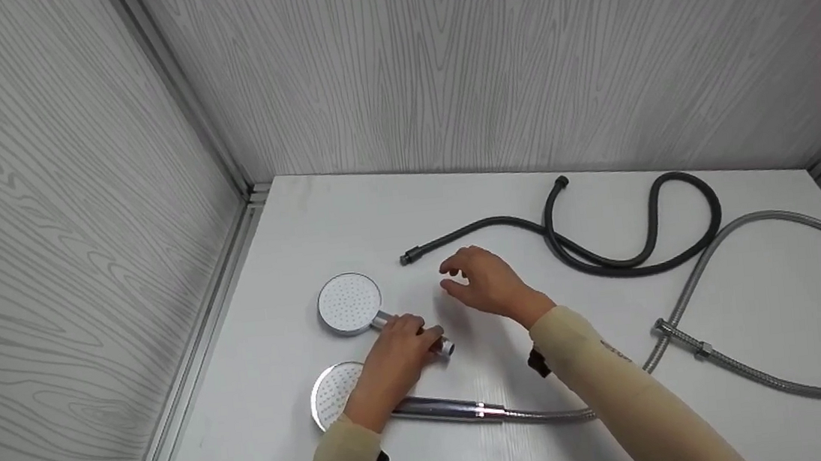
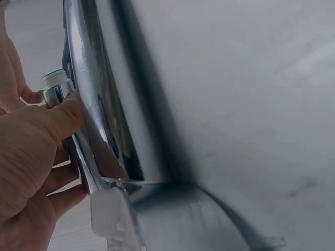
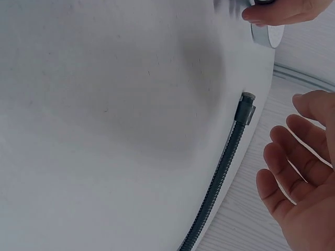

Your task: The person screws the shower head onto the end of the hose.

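Note:
My left hand (image 1: 398, 356) grips the handle of a shower head (image 1: 349, 303) with a round white face. Beyond its fingers shows the threaded handle end (image 2: 55, 78), close to the table. My right hand (image 1: 487, 279) hovers to the right of it with loosely bent fingers and nothing between them. Just past its fingertips lies the metal end of a black shower hose (image 1: 413, 254), also seen in the right wrist view as a dark hose (image 3: 222, 162). Under my left forearm is a second chrome shower head (image 1: 439, 408), partly covered by the arm.
A silver metal hose (image 1: 778, 368) joins the second shower head and loops over the right side of the white table (image 1: 289, 219). The black hose coils at the back right. Wood-patterned panels (image 1: 440, 69) stand behind and to the left.

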Demonstrator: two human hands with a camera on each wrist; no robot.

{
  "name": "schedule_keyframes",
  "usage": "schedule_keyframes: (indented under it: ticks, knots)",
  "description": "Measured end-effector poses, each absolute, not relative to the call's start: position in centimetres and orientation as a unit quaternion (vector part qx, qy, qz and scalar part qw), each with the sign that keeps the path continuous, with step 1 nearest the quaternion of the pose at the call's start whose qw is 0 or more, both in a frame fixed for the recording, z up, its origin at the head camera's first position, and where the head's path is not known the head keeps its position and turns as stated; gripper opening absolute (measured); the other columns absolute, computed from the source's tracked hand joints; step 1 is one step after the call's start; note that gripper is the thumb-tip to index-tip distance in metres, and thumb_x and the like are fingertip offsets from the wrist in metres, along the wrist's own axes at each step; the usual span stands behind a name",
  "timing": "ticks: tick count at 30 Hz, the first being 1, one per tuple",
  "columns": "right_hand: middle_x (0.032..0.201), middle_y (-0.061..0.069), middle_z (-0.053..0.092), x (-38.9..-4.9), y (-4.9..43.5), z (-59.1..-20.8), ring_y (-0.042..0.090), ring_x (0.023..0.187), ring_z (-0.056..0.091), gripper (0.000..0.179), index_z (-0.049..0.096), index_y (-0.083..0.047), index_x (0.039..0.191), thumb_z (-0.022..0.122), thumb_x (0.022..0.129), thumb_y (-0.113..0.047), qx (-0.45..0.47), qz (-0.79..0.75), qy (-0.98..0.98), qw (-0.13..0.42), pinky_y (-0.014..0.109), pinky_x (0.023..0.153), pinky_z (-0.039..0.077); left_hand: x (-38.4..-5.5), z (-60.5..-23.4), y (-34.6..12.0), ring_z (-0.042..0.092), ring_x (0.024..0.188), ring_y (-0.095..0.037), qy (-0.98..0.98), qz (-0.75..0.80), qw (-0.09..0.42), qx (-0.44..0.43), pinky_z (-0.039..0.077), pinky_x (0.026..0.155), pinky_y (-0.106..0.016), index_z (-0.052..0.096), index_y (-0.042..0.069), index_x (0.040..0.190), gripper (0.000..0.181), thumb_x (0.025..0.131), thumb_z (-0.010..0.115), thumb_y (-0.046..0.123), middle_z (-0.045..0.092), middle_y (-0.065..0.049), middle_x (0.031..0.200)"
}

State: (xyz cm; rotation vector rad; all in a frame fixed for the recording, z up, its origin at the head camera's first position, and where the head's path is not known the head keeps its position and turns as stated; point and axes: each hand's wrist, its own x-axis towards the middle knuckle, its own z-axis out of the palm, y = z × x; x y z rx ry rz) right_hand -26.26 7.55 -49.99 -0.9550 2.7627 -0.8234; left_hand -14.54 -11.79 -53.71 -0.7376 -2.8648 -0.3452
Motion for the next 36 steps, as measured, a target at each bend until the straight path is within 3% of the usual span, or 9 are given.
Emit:
schedule_keyframes:
  ticks: [11, 28, 36]
  knots:
    - [0.141, 0.016, 0.063, -28.3, 6.2, -50.7, 0.033, 0.137, 0.058, 0.038, 0.066, -0.005, 0.138, 0.069, 0.103, -0.021, -0.285, -0.25, 0.923, 0.06, 0.048, 0.116, 0.046, -14.3, -54.1, -11.6, 0.067, 0.111, -0.024, -0.958, -0.117, 0.079, -0.249, 0.051, 0.11, -0.042, 0.075, 0.018, 0.119, 0.027, 0.093, 0.079, 0.023, 0.069, -0.006, 0.109]
    - [0.148, 0.017, 0.059, -30.4, 3.9, -51.3, 0.035, 0.137, 0.058, 0.04, 0.06, -0.006, 0.144, 0.063, 0.105, -0.017, -0.312, -0.183, 0.93, 0.073, 0.051, 0.115, 0.047, -14.2, -53.6, -12.2, 0.067, 0.114, -0.025, -0.957, -0.102, 0.085, -0.256, 0.051, 0.11, -0.042, 0.074, 0.019, 0.12, 0.028, 0.093, 0.078, 0.02, 0.07, -0.006, 0.11]
    - [0.153, 0.015, 0.056, -30.8, 3.2, -51.5, 0.034, 0.144, 0.053, 0.042, 0.056, -0.009, 0.148, 0.061, 0.107, -0.018, -0.3, -0.151, 0.937, 0.095, 0.053, 0.119, 0.043, -14.2, -53.6, -12.3, 0.067, 0.112, -0.024, -0.956, -0.103, 0.081, -0.262, 0.051, 0.11, -0.041, 0.075, 0.019, 0.12, 0.029, 0.092, 0.079, 0.019, 0.07, -0.005, 0.109]
